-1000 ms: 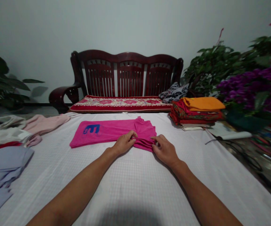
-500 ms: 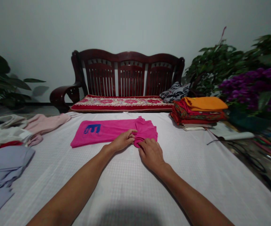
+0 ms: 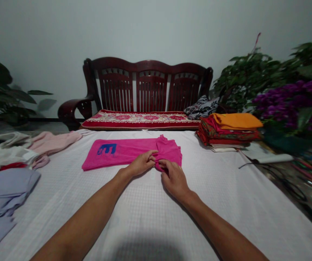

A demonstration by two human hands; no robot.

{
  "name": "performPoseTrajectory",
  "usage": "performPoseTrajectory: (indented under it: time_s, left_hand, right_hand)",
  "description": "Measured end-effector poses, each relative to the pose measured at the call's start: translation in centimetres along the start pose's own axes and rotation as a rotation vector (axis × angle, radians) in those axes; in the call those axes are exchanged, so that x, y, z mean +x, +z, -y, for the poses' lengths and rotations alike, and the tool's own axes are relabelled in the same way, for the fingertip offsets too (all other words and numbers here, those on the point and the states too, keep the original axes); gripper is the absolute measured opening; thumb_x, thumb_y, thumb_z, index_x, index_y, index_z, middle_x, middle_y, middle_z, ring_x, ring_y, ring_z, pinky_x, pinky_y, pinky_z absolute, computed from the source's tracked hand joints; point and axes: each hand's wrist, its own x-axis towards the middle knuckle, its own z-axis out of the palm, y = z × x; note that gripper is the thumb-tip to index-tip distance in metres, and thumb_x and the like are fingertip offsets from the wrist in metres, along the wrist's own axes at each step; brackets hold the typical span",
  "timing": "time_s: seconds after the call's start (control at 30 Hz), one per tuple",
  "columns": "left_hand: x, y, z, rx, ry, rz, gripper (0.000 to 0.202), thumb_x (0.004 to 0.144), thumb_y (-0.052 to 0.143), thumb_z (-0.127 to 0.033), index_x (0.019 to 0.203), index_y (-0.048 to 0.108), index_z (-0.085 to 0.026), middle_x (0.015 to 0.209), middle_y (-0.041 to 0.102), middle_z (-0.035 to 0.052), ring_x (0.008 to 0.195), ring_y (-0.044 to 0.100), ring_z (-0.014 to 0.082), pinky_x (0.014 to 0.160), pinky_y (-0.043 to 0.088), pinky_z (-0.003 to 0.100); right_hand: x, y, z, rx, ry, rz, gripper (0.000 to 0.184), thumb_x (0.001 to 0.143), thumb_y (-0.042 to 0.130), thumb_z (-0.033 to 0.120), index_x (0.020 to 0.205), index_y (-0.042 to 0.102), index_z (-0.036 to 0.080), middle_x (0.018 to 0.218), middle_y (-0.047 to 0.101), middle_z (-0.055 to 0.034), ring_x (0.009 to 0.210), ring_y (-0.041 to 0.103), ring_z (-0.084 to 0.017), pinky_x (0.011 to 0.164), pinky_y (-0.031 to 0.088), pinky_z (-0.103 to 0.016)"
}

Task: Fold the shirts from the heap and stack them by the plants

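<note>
A pink shirt [image 3: 123, 152] with a blue letter print lies folded lengthwise on the white cloth-covered table [image 3: 156, 203]. My left hand [image 3: 141, 164] pinches the shirt's near edge close to its bunched right end. My right hand [image 3: 174, 177] is right beside it, fingers closed on the same gathered pink fabric. Both forearms reach in from the bottom of the view.
Loose garments in pink, white and lavender [image 3: 6, 170] are heaped at the table's left. A folded stack of orange and red clothes [image 3: 230, 130] sits at the far right. Behind stands a dark wooden bench [image 3: 145, 90]. Plants and purple flowers [image 3: 289, 101] crowd the right side, with cables [image 3: 281, 177] below them.
My right hand has slid left along the shirt's near edge, from its right corner to right beside my left hand. The left hand has stayed in place.
</note>
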Motion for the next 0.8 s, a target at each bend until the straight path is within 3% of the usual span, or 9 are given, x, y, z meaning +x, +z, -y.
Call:
performPoseTrajectory:
  time_s: [0.13, 0.23, 0.3, 0.4, 0.53, 0.7, 0.8]
  left_hand:
    - [-0.4, 0.2, -0.4, -0.026, -0.010, 0.025, 0.064, 0.081, 0.062, -0.020, 0.142, 0.045, -0.009, 0.089, 0.069, 0.0037, 0.075, 0.061, 0.0137, 0.066, 0.045, 0.023]
    - [-0.7, 0.6, -0.8, 0.118, -0.004, 0.007, 0.067, 0.075, 0.069, -0.020, 0.139, 0.050, -0.012, 0.086, 0.069, 0.0009, 0.070, 0.060, 0.0123, 0.061, 0.044, 0.022]
    - [-0.9, 1.0, -1.1, 0.266, 0.024, -0.060, 0.058, 0.076, 0.071, -0.022, 0.132, 0.058, -0.015, 0.086, 0.070, 0.0001, 0.070, 0.060, 0.0126, 0.063, 0.045, 0.022]
    - [-1.0, 1.6, -1.3, 0.430, 0.077, -0.151, 0.039, 0.082, 0.065, -0.020, 0.121, 0.066, -0.018, 0.090, 0.073, 0.0009, 0.073, 0.062, 0.0131, 0.067, 0.046, 0.023]
    - [-1.3, 1.8, -1.4, 0.537, 0.092, -0.176, 0.040, 0.081, 0.062, -0.013, 0.120, 0.068, -0.019, 0.088, 0.075, 0.0001, 0.069, 0.063, 0.0131, 0.066, 0.047, 0.023]
    - [-1.6, 1.8, -1.3, 0.585, 0.139, -0.153, 0.041, 0.079, 0.060, -0.009, 0.117, 0.069, -0.021, 0.097, 0.076, 0.0010, 0.079, 0.068, 0.0151, 0.072, 0.050, 0.024]
    - [-1.7, 1.8, -1.2, 0.587, 0.210, -0.138, 0.041, 0.081, 0.059, -0.008, 0.118, 0.068, -0.021, 0.106, 0.075, 0.0023, 0.091, 0.069, 0.0170, 0.081, 0.052, 0.027]
  right_hand:
    - [-0.2, 0.0, 0.1, 0.019, -0.052, -0.036, 0.047, 0.080, 0.053, 0.007, 0.125, 0.059, 0.020, 0.114, 0.070, -0.0076, 0.102, 0.059, -0.025, 0.091, 0.044, -0.040]
    - [-0.2, 0.0, 0.2, 0.013, -0.103, -0.050, 0.045, 0.082, 0.052, 0.009, 0.125, 0.060, 0.020, 0.112, 0.070, -0.0088, 0.101, 0.060, -0.025, 0.090, 0.045, -0.040]
    - [0.0, -0.3, 0.0, 0.035, -0.114, -0.058, 0.044, 0.082, 0.051, 0.009, 0.123, 0.062, 0.021, 0.110, 0.071, -0.0085, 0.099, 0.062, -0.025, 0.089, 0.046, -0.040]
    - [0.4, -1.5, -1.6, 0.121, -0.033, -0.115, 0.040, 0.078, 0.048, 0.007, 0.109, 0.069, 0.021, 0.103, 0.073, -0.0060, 0.094, 0.064, -0.023, 0.085, 0.048, -0.037]
    - [0.6, -3.6, -5.1, 0.257, 0.128, -0.207, 0.026, 0.075, 0.050, 0.013, 0.089, 0.071, 0.020, 0.090, 0.071, -0.0046, 0.077, 0.063, -0.018, 0.073, 0.049, -0.031]
    - [0.5, -4.5, -7.6, 0.233, 0.224, -0.073, 0.021, 0.073, 0.058, 0.017, 0.088, 0.073, 0.019, 0.089, 0.070, -0.0039, 0.070, 0.061, -0.016, 0.069, 0.048, -0.030]
    - [0.4, -4.3, -7.5, 0.246, 0.154, 0.038, 0.025, 0.074, 0.059, 0.015, 0.093, 0.074, 0.020, 0.089, 0.069, -0.0034, 0.076, 0.063, -0.017, 0.072, 0.049, -0.030]
